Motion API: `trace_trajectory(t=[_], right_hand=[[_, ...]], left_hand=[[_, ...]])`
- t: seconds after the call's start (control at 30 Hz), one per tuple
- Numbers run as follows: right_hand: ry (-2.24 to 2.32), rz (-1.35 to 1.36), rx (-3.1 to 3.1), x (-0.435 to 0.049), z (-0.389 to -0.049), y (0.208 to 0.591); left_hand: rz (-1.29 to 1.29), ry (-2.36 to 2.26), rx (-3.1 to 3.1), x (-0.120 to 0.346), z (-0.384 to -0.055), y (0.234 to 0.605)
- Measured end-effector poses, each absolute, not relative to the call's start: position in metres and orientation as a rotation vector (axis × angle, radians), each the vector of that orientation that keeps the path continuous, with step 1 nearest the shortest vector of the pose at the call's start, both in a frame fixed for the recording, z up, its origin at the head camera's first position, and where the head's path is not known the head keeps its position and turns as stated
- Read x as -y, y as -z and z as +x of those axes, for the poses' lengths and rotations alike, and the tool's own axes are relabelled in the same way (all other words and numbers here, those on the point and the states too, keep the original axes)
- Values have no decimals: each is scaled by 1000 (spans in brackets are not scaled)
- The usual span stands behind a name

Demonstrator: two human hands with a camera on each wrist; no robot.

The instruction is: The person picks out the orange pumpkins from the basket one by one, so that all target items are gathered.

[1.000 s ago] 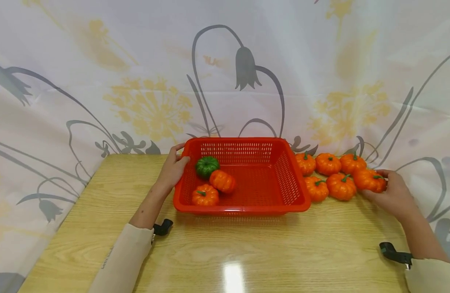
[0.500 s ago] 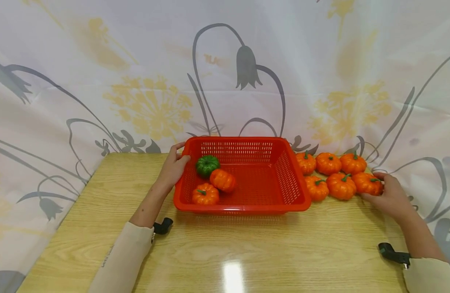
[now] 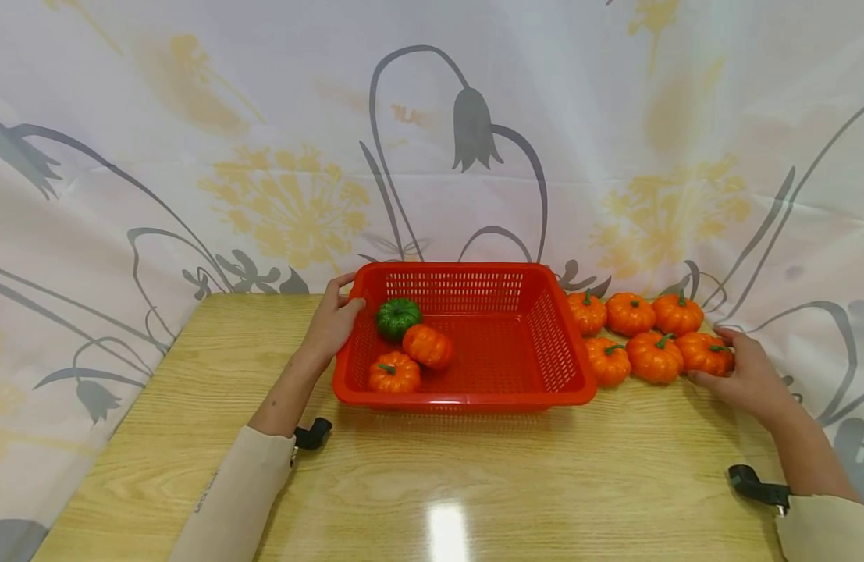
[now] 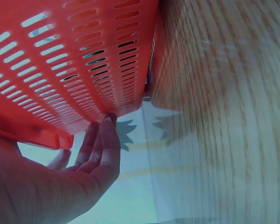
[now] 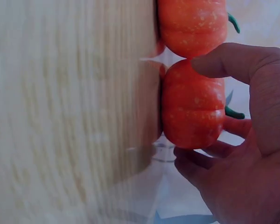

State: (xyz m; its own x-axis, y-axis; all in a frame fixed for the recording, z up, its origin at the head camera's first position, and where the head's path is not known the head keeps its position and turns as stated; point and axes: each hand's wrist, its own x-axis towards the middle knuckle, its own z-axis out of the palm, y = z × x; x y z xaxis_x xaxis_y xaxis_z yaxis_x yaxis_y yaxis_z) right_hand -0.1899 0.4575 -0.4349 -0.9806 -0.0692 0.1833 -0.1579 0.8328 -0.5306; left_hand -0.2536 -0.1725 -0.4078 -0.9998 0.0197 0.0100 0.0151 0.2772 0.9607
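On the basket (image 3: 467, 399), left fingers (image 4: 110, 142) clamped (tips (image 4: 111, 117): wrist view only); right fingers (image 5: 192, 170) round a pumpkin (image 3: 702, 354).

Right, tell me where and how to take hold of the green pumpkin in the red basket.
Best, I'd judge, from above, through the open top of the red basket: pinch the green pumpkin by its rounded, ribbed sides, near left to far right. The tipped orange pumpkin crowds its near right side, and the basket's left wall stands close by.
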Motion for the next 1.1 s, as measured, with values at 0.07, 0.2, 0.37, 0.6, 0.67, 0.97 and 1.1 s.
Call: trace_trajectory(t=[0.07,0.2,0.37,0.6,0.67,0.97,1.1], right_hand=[[-826,197,2844,-457,-190,434],[-825,209,2841,-454,-190,428],[-825,226,2833,-447,-187,418],[-781,310,2752,-431,-183,399],[-767,330,2728,-426,-182,393],[-875,413,2642,-389,-174,369],[-945,466,2617,-374,-169,364]], left_hand=[[31,-1880,-2509,173,-253,407],[28,-1871,-2511,173,-252,408],[40,-1871,-2508,174,-251,408],[38,-1875,-2510,173,-252,408],[35,-1879,-2509,173,-253,408],[33,-1880,-2509,172,-253,407],[34,-1869,-2514,173,-253,407]])
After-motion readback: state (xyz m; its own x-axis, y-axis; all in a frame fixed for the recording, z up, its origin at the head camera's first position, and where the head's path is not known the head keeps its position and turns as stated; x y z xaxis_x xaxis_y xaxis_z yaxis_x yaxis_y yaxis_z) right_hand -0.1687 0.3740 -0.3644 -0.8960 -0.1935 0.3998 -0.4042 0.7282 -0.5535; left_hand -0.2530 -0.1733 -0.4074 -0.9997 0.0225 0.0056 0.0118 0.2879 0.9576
